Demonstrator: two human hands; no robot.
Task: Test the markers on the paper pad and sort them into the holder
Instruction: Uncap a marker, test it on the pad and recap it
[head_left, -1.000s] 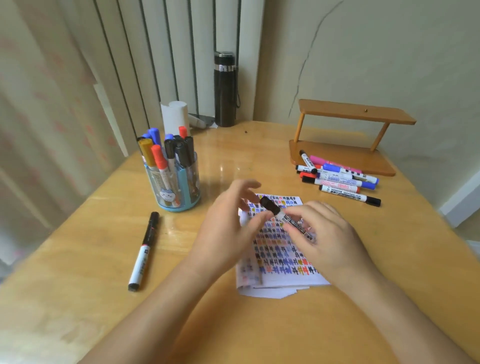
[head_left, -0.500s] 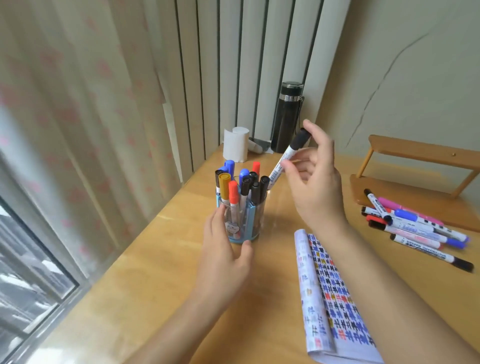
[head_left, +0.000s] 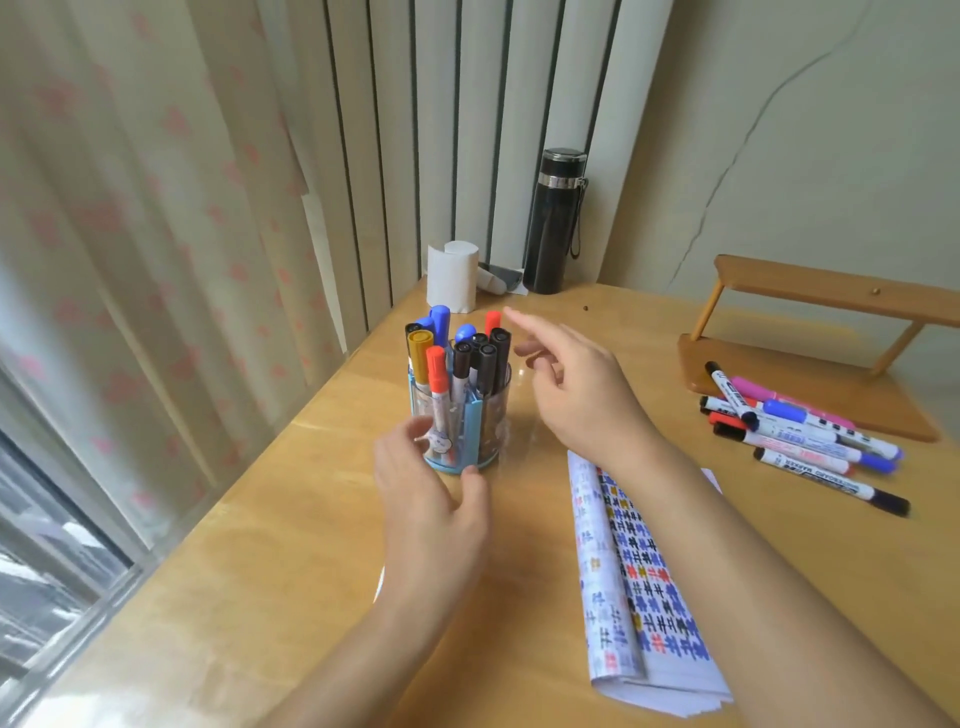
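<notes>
A clear holder with blue ribs stands on the wooden table, filled with several upright markers, black, blue, red and yellow-capped. My left hand cups its near side, thumb and fingers touching the base. Just right of the holder hovers my right hand, fingers spread and holding nothing, index finger pointing over the marker caps. The paper pad, covered in coloured test marks, lies under my right forearm. A pile of loose markers rests at the right.
A wooden shelf stand sits at the back right behind the loose markers. A black flask and a white paper roll stand at the back corner. Curtains and a window edge run along the left.
My right hand has let go of the black-capped marker, which now stands in the holder. The hand has opened and drawn slightly away. My left hand stays at the holder.
</notes>
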